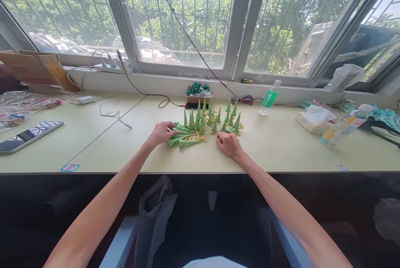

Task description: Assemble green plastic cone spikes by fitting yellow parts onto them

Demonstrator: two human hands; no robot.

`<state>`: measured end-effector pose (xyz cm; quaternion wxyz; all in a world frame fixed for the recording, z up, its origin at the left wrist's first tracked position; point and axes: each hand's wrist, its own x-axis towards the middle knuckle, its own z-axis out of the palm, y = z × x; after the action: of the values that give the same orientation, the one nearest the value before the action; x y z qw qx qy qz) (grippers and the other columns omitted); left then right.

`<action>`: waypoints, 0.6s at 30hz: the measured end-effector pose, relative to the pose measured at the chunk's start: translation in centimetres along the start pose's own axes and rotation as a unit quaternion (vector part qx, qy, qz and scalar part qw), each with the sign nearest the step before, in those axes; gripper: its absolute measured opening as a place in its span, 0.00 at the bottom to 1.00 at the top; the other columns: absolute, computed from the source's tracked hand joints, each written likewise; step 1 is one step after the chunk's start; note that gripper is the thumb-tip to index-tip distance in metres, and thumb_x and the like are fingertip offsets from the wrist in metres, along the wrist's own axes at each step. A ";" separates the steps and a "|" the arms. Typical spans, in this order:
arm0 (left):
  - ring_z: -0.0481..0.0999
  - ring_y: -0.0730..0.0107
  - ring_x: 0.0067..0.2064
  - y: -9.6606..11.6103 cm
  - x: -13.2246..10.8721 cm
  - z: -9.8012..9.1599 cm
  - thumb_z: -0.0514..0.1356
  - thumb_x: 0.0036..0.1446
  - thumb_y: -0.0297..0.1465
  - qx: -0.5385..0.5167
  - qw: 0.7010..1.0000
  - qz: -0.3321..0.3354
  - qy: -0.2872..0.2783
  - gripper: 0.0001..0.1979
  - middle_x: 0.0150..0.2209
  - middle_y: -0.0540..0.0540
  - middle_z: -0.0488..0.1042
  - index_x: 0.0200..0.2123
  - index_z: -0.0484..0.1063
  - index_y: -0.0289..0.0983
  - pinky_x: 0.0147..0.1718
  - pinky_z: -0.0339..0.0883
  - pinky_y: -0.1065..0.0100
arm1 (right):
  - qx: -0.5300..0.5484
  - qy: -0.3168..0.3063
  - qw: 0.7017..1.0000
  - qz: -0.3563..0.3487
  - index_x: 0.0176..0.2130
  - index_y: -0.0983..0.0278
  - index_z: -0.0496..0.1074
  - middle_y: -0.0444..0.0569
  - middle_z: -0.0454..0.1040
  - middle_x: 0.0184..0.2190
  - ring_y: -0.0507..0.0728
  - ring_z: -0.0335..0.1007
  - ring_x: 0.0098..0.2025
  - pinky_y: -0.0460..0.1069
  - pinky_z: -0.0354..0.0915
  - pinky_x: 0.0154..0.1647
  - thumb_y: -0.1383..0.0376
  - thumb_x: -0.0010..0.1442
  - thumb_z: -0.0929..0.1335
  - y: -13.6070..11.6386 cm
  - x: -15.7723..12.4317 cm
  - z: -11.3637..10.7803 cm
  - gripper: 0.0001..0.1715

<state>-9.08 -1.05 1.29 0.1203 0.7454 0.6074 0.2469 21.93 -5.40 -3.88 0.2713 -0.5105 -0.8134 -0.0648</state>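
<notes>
Green cone-shaped spikes (202, 119) with small yellow parts stand upright in a cluster on the pale table (143, 135). More green spikes (190, 143) lie on their sides in front of them, tips pointing right. My left hand (162, 132) is at the left end of the lying spikes, its fingers bent around the end of one. At the near edge of the right-hand group of upright spikes (236, 124) rests my right hand (228, 144), fingers curled together; what they hold, if anything, is too small to make out.
Behind the spikes are a small box (200, 99) with green material and a dark phone (196, 106). A bottle (270, 98) stands right of them; a tissue box (315, 119) and another bottle (346, 125) are farther right. A larger phone (30, 136) and cables lie left.
</notes>
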 end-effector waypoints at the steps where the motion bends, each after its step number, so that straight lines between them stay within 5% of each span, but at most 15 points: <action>1: 0.78 0.62 0.35 0.0 -0.1 0.1 0.62 0.49 0.45 -0.004 1.000 0.011 0.008 0.17 0.35 0.43 0.79 0.35 0.76 0.37 0.35 0.69 0.65 | 0.000 0.000 1.000 0.000 0.28 0.64 0.66 0.45 0.69 0.24 0.51 0.61 0.25 0.45 0.49 0.27 0.68 0.65 0.61 0.0 0.0 0.0 0.13; 18: 0.75 0.64 0.31 0.8 0.0 2.6 0.61 0.52 0.45 -0.052 0.989 0.116 0.073 0.17 0.35 0.42 0.75 0.35 0.74 0.36 0.36 0.70 0.61 | 0.003 -0.010 1.000 0.001 0.26 0.64 0.63 0.45 0.68 0.23 0.50 0.59 0.24 0.46 0.47 0.26 0.69 0.64 0.61 0.0 0.1 0.0 0.14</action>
<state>-7.05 -0.88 -0.51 0.0844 0.7835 0.5105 0.3441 21.92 -5.37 -3.80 0.2649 -0.5111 -0.8157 -0.0567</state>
